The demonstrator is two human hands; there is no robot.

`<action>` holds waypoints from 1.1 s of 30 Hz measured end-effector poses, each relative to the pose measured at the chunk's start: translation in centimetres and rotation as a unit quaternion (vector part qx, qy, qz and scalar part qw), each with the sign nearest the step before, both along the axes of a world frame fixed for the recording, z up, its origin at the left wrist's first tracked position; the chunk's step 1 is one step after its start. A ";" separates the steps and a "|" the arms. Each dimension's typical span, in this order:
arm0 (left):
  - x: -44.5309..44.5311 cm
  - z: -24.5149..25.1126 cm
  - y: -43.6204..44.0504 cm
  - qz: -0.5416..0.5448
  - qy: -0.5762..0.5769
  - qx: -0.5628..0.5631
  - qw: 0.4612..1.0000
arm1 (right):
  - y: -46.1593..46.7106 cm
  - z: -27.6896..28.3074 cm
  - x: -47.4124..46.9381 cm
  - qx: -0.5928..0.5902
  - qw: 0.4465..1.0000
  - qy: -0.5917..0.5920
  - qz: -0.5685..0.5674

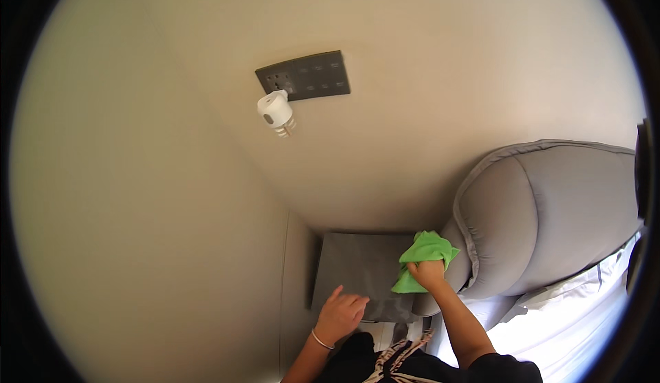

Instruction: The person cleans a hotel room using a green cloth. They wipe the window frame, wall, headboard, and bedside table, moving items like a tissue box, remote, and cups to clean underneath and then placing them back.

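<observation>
My right hand (429, 273) grips a bunched green cloth (426, 249) at the right side of a dark grey nightstand top (356, 259). Part of the cloth hangs toward the grey upholstered headboard (500, 218) beside it. Over the front left of the nightstand is my left hand (342, 313), holding nothing, with its fingers partly curled and apart. A thin bracelet circles that wrist. Pale streaks, perhaps reflections, show on the nightstand's surface.
A dark panel of sockets and switches (309, 76) is on the wall above, with a white plug-in device (276, 109) in it. The left wall (154, 228) meets the back wall close to the nightstand. White bedding (557, 326) lies at the lower right.
</observation>
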State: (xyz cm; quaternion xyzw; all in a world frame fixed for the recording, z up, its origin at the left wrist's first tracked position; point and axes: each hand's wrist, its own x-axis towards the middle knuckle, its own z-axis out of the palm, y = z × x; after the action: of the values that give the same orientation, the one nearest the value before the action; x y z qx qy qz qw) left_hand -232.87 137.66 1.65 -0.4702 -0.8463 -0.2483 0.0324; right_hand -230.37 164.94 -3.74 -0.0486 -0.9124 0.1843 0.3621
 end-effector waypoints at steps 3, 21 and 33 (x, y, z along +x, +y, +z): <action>-1.9 1.2 -1.2 0.054 0.010 0.010 0.998 | -0.8 3.7 -2.2 -0.431 0.893 -0.123 0.020; -29.6 16.8 6.1 0.099 0.031 0.450 0.887 | -4.2 34.2 -29.2 0.507 0.852 0.133 -0.002; -31.8 17.4 8.6 0.063 -0.048 0.490 0.868 | -7.7 33.9 -24.4 0.209 0.968 0.135 0.021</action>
State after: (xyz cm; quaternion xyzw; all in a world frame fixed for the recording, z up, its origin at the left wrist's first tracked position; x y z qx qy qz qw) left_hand -264.72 146.29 19.03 -0.3273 -0.6442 -0.6506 0.2338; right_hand -254.80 157.21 30.18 0.0726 -0.8741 0.0021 0.4803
